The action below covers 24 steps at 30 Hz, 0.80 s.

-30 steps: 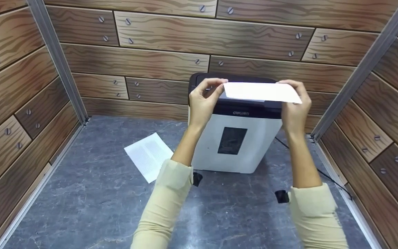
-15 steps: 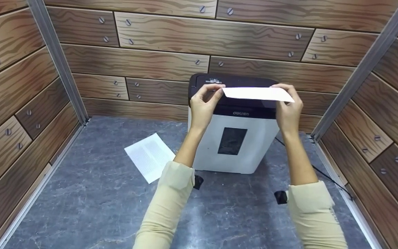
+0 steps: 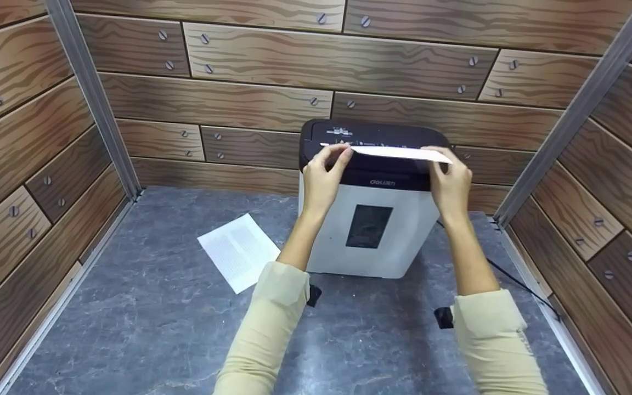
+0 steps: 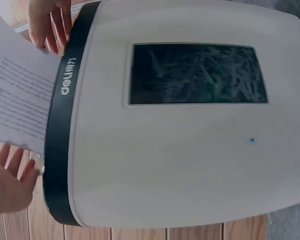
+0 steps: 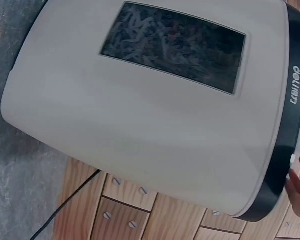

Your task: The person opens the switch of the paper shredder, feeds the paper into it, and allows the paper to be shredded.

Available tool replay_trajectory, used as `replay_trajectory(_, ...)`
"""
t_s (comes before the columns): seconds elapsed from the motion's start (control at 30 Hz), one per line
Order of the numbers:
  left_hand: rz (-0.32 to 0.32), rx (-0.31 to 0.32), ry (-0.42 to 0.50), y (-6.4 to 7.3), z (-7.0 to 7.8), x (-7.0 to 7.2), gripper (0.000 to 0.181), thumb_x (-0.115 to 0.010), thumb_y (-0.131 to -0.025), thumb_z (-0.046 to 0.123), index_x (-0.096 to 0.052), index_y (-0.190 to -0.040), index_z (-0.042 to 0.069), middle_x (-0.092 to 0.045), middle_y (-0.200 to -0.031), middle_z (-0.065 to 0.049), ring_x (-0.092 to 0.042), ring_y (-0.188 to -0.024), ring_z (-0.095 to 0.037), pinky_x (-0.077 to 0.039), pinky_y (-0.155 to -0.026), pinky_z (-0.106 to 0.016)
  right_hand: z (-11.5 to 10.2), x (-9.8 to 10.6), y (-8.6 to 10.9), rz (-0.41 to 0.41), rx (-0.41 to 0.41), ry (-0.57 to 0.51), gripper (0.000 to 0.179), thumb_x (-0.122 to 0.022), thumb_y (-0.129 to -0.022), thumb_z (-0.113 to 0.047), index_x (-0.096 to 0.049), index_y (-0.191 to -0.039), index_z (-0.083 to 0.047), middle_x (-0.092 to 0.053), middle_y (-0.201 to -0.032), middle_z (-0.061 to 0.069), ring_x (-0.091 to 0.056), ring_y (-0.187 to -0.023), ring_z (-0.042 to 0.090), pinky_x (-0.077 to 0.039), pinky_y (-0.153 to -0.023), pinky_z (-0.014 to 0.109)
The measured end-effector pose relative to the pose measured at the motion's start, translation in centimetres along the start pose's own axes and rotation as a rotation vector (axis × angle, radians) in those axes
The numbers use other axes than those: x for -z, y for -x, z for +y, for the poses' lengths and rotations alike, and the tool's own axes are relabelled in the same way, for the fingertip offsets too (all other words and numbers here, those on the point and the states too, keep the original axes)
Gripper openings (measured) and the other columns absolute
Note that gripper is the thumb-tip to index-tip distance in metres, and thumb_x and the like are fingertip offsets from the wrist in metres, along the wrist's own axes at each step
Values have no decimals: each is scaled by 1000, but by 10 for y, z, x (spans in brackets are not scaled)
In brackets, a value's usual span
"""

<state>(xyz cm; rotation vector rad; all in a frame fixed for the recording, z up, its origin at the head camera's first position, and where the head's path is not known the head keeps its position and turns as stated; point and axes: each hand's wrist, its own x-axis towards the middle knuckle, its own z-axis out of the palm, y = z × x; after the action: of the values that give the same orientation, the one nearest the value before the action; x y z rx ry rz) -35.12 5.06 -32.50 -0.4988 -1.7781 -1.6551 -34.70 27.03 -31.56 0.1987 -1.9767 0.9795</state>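
Observation:
My left hand [image 3: 321, 178] and right hand [image 3: 452, 186] pinch the two ends of a sheet of paper [image 3: 401, 153], held nearly edge-on over the dark top of a paper shredder [image 3: 316, 247]. Printed lines show on this sheet [image 4: 20, 95] in the left wrist view, and its lower edge runs behind the shredder's dark front band [image 4: 59, 145]. Shredded strips fill the shredder's window [image 5: 175, 47]. In the right wrist view, the fingers [image 5: 292, 185] of my right hand are right at the top edge of the shredder.
A second printed sheet [image 3: 239, 252] lies on the grey marbled surface [image 3: 146, 318], left of the shredder. A black cord [image 3: 519, 282] runs along the right side. Wood-patterned panels [image 3: 272, 55] with metal corner posts [image 3: 94, 99] enclose three sides.
Both hands have lowered the held sheet towards the shredder's top, and it has tipped from a broad face to a thin strip. My right hand has shifted left.

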Motion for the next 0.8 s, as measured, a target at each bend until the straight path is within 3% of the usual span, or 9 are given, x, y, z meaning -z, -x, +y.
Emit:
replay_trajectory(0.13, -16, -4, -198, 3, -4, 1, 26, -61, -89, 27, -70, -102, 6, -66, -105, -5, -51, -113, -18, -32, -101, -27, 8, -2, 3, -52, 25, 42, 14, -63, -84, -6, -71, -95, -2, -67, -99, 11, -59, -99, 27, -42, -88, 40)
replay_trajectory(0.27, -36, -24, -264, 3, -5, 1, 29, -59, -90, 28, -69, -104, 5, -67, -104, -4, -48, -117, -22, -22, -107, -31, 12, -5, 4, -75, 66, 28, 14, -63, -84, -3, -71, -96, -1, -66, -102, 15, -55, -106, 33, -34, -99, 44)
replay_trajectory(0.53, -74, -59, -381, 7, -10, 6, 30, -57, -91, 28, -67, -110, 7, -65, -110, -3, -47, -118, -20, -15, -109, -37, 14, -4, 6, -102, 88, 21, 21, -60, -81, 6, -70, -98, -1, -63, -108, 17, -50, -111, 39, -23, -104, 50)
replay_trajectory(0.8, -86, -140, -509, 10, -21, 11, 26, -65, -86, 17, -67, -111, 10, -56, -124, -6, -39, -125, -26, -10, -110, -41, 23, 7, 11, -104, 78, 54, 22, -62, -86, -2, -66, -107, 1, -61, -112, 20, -47, -115, 40, -17, -107, 47)
